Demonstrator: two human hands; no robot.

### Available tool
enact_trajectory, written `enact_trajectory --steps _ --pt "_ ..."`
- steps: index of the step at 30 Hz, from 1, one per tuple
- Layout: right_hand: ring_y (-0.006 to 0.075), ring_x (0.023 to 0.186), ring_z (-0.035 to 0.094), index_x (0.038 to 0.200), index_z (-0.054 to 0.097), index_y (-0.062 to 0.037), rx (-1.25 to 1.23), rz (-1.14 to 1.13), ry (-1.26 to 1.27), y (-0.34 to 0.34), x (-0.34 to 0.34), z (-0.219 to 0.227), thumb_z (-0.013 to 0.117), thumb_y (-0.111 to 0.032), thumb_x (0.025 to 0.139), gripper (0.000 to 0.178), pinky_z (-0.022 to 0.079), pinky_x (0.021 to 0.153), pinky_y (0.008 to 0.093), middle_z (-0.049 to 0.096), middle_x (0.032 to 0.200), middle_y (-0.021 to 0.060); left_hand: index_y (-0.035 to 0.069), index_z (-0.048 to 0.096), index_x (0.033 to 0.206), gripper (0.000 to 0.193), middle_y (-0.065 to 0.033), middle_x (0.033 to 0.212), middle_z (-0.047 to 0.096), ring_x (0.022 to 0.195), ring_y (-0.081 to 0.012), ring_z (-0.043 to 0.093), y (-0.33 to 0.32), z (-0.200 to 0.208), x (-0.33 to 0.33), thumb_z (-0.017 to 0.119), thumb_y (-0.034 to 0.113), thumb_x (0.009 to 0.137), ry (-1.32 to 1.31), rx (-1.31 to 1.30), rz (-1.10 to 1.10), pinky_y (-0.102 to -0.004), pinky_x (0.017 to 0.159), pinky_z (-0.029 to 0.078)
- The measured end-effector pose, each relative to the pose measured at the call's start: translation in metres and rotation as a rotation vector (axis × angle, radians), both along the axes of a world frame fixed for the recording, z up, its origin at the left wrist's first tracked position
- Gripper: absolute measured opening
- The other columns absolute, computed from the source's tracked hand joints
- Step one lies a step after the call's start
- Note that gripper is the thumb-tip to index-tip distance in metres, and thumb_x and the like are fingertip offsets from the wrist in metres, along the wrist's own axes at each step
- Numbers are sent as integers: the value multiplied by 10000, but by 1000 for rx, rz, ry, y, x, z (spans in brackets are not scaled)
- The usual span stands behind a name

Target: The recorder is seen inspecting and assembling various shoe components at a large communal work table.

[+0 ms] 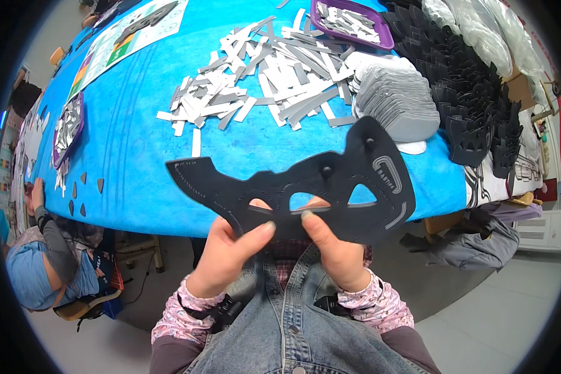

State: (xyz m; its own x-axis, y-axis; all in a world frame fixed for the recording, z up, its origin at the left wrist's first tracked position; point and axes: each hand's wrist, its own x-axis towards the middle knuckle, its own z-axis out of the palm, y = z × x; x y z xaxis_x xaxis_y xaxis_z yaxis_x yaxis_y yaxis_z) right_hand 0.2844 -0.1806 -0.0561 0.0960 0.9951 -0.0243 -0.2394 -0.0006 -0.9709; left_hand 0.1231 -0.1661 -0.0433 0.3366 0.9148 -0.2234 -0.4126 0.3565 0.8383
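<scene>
**Black panel (274, 181) is being held up, its back unseen**

The left hand (224, 255) is gripping the panel's lower edge; the right hand (336, 255) is pinching it near the middle, above the table's near edge. Its cutting looks done and two studs (326, 171) are showing; no strip is showing on its face, and what remains to be done is hard to tell.

Across the blue cloth (137, 140), a co-worker (53, 268) is sitting at left, beside a tray (59, 163); loose strips (293, 68) are lying mid-table; grey ovals (396, 96) and piled panels (458, 87) are standing right. Beyond, a jacket (474, 240) is draping over a seat.
</scene>
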Motion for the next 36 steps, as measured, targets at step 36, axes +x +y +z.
enact_trajectory --steps 36 --pt "106 766 584 1012 582 31 -105 200 176 1 6 5 632 -151 848 250 466 699 227 627 875 63 -36 569 1031 279 -117 949 614 856 -176 603 -1 -29 -5 664 43 781 -40 59 1 -288 743 485"
